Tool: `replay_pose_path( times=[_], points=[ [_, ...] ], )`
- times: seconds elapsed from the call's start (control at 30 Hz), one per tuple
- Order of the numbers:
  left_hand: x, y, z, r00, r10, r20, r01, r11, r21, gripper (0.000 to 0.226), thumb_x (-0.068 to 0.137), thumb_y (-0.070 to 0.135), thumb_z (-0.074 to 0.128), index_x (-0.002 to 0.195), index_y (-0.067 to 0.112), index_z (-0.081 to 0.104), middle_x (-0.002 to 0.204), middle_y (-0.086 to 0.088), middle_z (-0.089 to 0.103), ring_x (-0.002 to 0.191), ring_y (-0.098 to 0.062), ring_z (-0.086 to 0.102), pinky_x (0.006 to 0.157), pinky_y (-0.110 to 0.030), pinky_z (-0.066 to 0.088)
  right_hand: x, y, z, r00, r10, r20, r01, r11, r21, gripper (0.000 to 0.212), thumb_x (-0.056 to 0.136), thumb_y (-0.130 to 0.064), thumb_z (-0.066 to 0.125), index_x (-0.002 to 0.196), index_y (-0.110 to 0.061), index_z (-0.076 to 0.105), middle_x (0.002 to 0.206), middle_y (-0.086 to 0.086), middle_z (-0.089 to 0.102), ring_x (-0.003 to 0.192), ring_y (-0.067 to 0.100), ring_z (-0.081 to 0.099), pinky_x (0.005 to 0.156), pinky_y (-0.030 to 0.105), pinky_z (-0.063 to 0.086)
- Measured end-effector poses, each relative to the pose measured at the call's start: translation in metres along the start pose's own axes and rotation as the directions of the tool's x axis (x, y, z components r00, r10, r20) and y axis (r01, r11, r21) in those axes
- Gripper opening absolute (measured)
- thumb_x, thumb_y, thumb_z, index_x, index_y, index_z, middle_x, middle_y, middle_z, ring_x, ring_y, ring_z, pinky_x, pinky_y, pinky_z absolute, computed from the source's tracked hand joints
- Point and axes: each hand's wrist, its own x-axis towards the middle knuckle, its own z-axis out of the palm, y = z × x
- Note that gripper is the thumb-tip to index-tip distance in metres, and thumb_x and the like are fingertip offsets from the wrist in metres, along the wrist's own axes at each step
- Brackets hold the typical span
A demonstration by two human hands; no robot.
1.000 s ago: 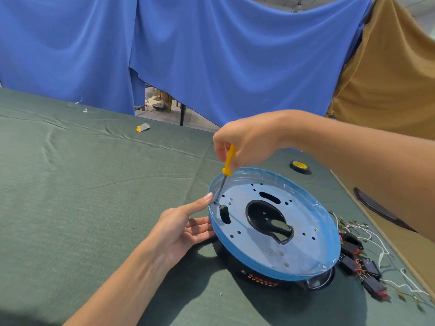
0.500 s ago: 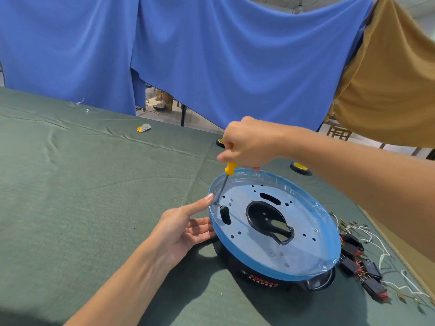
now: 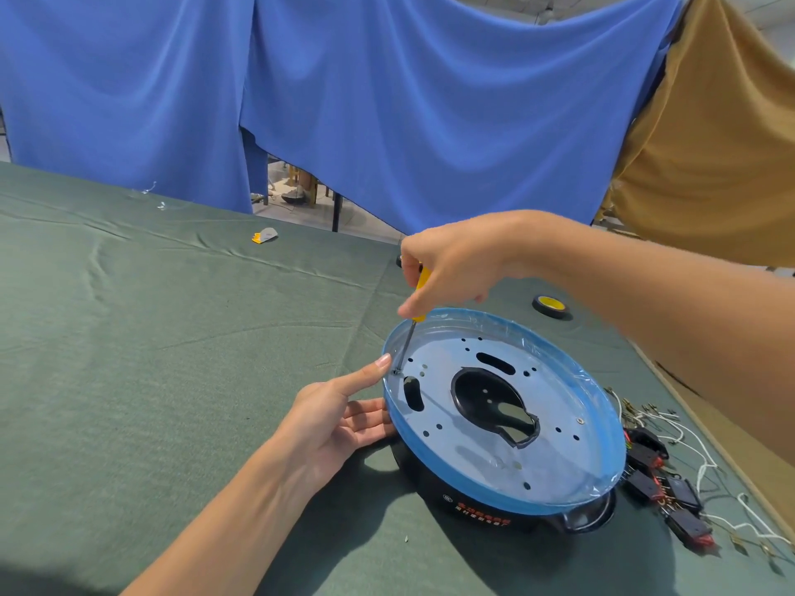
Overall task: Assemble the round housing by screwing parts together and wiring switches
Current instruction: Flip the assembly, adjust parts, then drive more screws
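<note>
the green-clothed surface [image 3: 172, 380] fills most of what i see, with a blue cloth [image 3: 387, 101] hung behind it and a brown cloth [image 3: 710, 144] at the right. the housing [image 3: 482, 462] sits on the surface, right of centre. it is a round black base under a pale plate wrapped in blue film, with a big irregular cutout in the middle and many small holes.

the right hand [image 3: 451, 268] hangs over the housing's far-left rim, fingers curled tight round the yellow handle of a screwdriver [image 3: 420, 290]. the left hand [image 3: 331, 423] lies just left of the housing, relaxed and holding nothing. its index finger reaches straight out to touch the rim beside the screwdriver tip, and the other fingers rest against the housing's side. the hands are apart.

black switches [image 3: 671, 488] with red ends lie heaped just right of the housing, tangled with white wires [image 3: 705, 462]. a tape roll [image 3: 552, 306], black with a yellow core, lies beyond the housing.

the screwdriver stands slightly tilted, its thin shaft running down to a hole near the plate's left edge. whether a screw sits under the tip i cannot tell. a small yellow and grey scrap [image 3: 264, 235] lies far back on the surface.
</note>
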Motion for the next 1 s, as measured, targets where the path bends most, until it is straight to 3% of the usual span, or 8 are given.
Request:
replay_pose_path(
  times=[0.17,0.27,0.33,0.4,0.53,0.67,0.87,1.0],
  points=[
    [0.001,0.0,0.0,1.0,0.001,-0.002,-0.001,1.0,0.006,0.069,0.049,0.02,0.092,0.108,-0.003,0.064,0.092,-0.032,0.071,0.088,-0.043,0.072,0.062,-0.043,0.061,0.011,-0.001,0.013,0.985,0.007,-0.17,-0.017,0.998,-0.055,0.039,0.093,-0.03,0.051,0.061,-0.007,0.049,0.053,0.006,0.054,0.059,0.027,0.049,0.049,0.025,0.035],
    [0.001,0.0,0.0,1.0,0.002,-0.005,-0.002,1.0,0.003,0.07,0.048,0.021,0.092,0.108,-0.003,0.065,0.093,-0.032,0.071,0.087,-0.043,0.072,0.062,-0.042,0.061,0.004,0.0,0.004,0.999,0.038,0.012,-0.039,0.998,0.056,0.039,0.09,-0.051,0.058,0.084,-0.012,0.058,0.073,0.001,0.064,0.059,0.019,0.056,0.05,0.023,0.043],
    [0.001,0.0,0.0,1.0,0.004,-0.007,-0.004,1.0,0.003,0.069,0.045,0.021,0.093,0.105,-0.003,0.067,0.092,-0.032,0.071,0.086,-0.043,0.073,0.061,-0.041,0.061,-0.003,0.003,-0.004,0.997,-0.004,0.082,-0.003,0.997,0.079,0.03,0.086,-0.044,0.067,0.1,-0.021,0.057,0.088,0.001,0.067,0.064,0.015,0.061,0.051,0.023,0.045],
    [0.001,0.0,-0.001,1.0,0.007,-0.007,-0.007,1.0,0.005,0.069,0.045,0.021,0.093,0.104,-0.003,0.068,0.092,-0.032,0.071,0.086,-0.043,0.073,0.061,-0.041,0.061,-0.002,0.004,-0.002,0.997,-0.069,-0.037,0.069,0.998,-0.002,0.018,0.088,-0.036,0.067,0.088,-0.02,0.06,0.074,0.001,0.067,0.062,0.015,0.062,0.052,0.024,0.042],
    [0.001,0.0,-0.001,1.0,0.013,-0.001,-0.013,1.0,0.009,0.07,0.046,0.021,0.092,0.107,-0.002,0.066,0.091,-0.031,0.071,0.086,-0.042,0.073,0.061,-0.041,0.061,0.007,0.0,0.013,0.977,-0.036,-0.212,0.028,0.999,-0.04,0.05,0.099,-0.046,0.046,0.068,-0.007,0.046,0.061,0.009,0.046,0.063,0.028,0.047,0.054,0.029,0.035],
    [0.0,0.0,-0.001,1.0,0.017,0.002,-0.017,1.0,0.012,0.069,0.046,0.021,0.092,0.106,-0.002,0.067,0.091,-0.031,0.071,0.086,-0.042,0.073,0.061,-0.041,0.061,-0.002,0.0,-0.002,1.0,0.0,0.004,0.0,1.0,-0.026,0.039,0.093,-0.048,0.054,0.103,-0.011,0.062,0.076,0.001,0.06,0.057,0.014,0.056,0.044,0.021,0.038],
    [0.0,0.0,0.001,1.0,0.016,0.002,-0.016,1.0,0.013,0.071,0.044,0.022,0.092,0.107,-0.001,0.067,0.092,-0.031,0.071,0.087,-0.043,0.073,0.062,-0.042,0.061,0.009,-0.004,0.012,0.989,0.05,-0.14,-0.047,0.999,0.025,0.04,0.097,-0.032,0.045,0.067,-0.007,0.053,0.047,0.003,0.061,0.055,0.023,0.057,0.049,0.024,0.04],
    [0.0,0.0,0.0,1.0,0.015,-0.001,-0.015,1.0,0.009,0.073,0.043,0.022,0.092,0.108,-0.001,0.066,0.092,-0.031,0.072,0.086,-0.042,0.073,0.061,-0.042,0.061,-0.002,-0.001,-0.005,0.999,0.026,0.025,-0.027,0.998,0.048,0.031,0.093,-0.042,0.056,0.093,-0.011,0.059,0.078,0.005,0.066,0.048,0.01,0.061,0.039,0.016,0.042]
  ],
)
